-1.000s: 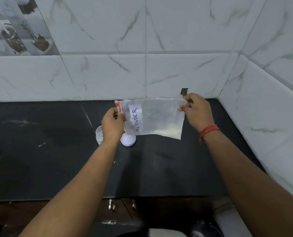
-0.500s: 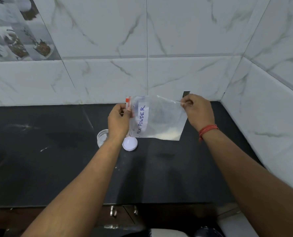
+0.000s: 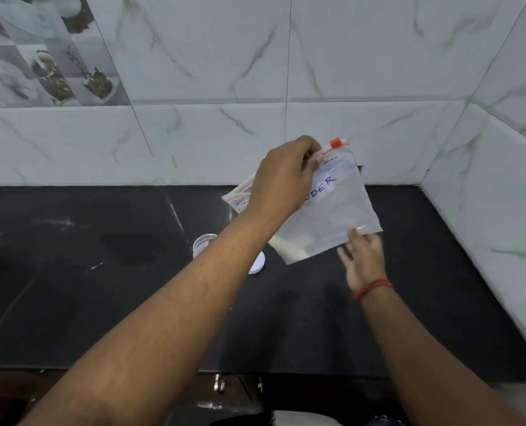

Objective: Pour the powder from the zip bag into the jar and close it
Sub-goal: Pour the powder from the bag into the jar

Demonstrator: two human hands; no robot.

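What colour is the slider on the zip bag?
Orange-red. The slider sits at the top corner of the zip bag, seen in the head view.

Two hands are in view, the left hand (image 3: 281, 179) and the right hand (image 3: 363, 259), with one red thread band (image 3: 372, 287) on the right wrist. There is one zip bag (image 3: 326, 210), carrying one white label (image 3: 321, 189) (only the letters "NDER" show past the left hand) and one orange slider (image 3: 335, 142) at its top. A single small heap of pale powder (image 3: 289, 245) sits in the bag's lowest corner. On the one dark table (image 3: 102, 287), towards its far edge, stand one clear jar (image 3: 203, 242) and one white lid (image 3: 258, 264), both partly hidden by the left forearm. Below the table's near edge, two metal fittings (image 3: 218, 384) show
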